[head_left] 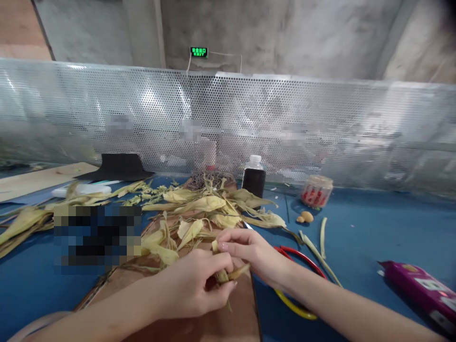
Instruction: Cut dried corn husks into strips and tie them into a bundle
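Over a brown board (178,327), my left hand (194,282) is closed around a small rolled bundle of dried yellow-green leaf (221,275). My right hand (245,249) pinches the bundle's pale upper end (214,245) between thumb and fingertips. A loose leaf tip sticks out to the right below the fingers. Just beyond both hands, several dry, pale leaves (203,204) lie heaped on the board. The middle of the bundle is partly hidden by the left fingers.
Red (302,256) and yellow (294,306) curved loops lie under my right forearm. Cut stems (320,254), a small tan object (305,217), a jar (316,191), a dark-labelled bottle (254,176) and a purple packet (420,294) are on the blue table. A perforated metal screen (270,109) stands behind.
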The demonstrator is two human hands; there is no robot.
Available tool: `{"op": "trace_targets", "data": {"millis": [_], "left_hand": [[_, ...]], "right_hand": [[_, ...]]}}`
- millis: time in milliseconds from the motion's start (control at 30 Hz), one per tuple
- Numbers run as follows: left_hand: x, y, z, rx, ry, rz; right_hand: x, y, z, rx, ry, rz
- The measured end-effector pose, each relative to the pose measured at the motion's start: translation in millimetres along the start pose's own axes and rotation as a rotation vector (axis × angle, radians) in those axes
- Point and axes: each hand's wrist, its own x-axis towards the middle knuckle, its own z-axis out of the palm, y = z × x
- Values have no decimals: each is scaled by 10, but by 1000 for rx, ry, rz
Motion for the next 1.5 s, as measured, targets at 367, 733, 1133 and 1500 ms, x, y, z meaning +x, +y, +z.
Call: {"op": "trace_targets", "data": {"millis": [367,733,1133,1500], "left_hand": [[8,32,19,-74,-31,-27],[2,62,35,7,-41,-63],[112,-141,-70,-33,247,-322],[116,-147,-89,-71,268,-333]], "right_hand": [[31,-50,-16,33,105,32],[24,-60,9,-1,228,-34],[-7,7,-23,-282,412,-73],[-111,42,179,-653,52,-100]]}}
